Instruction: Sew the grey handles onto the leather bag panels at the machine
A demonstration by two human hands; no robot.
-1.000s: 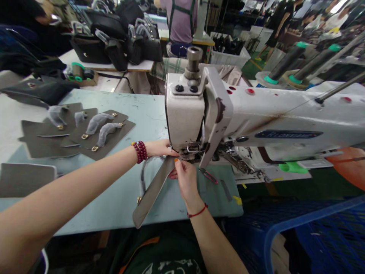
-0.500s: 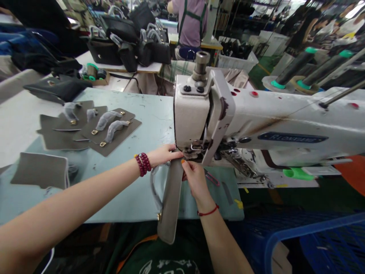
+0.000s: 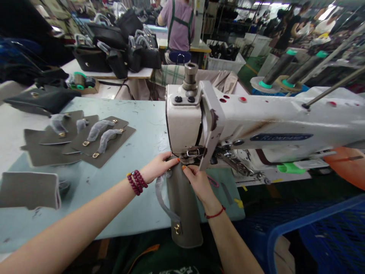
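A grey-brown bag panel [image 3: 186,215] hangs toward me over the table's front edge, its far end beneath the head of a sewing machine [image 3: 185,121]. Along the panel's left side arcs a plastic-wrapped handle [image 3: 162,198] with a gold buckle. My left hand [image 3: 159,166], a beaded bracelet at its wrist, grips the panel's far left edge close to the presser foot, with the thumb on top. Opposite it, my right hand [image 3: 201,186] pinches the right edge between thumb and curled fingers. The needle area is partly hidden by the machine's guard.
Several grey panels with wrapped handles [image 3: 102,140] lie left on the table, near a folded panel [image 3: 30,190]. Pink-handled snips [image 3: 213,182] rest right of my hand. A blue crate [image 3: 313,228] stands at lower right. Black bags [image 3: 94,59] and a person [image 3: 181,28] are beyond.
The panel's near end has swung to the right and turned, so more of its face and the handle's buckle show. Both hands stay by the presser foot. The camera view has shifted slightly.
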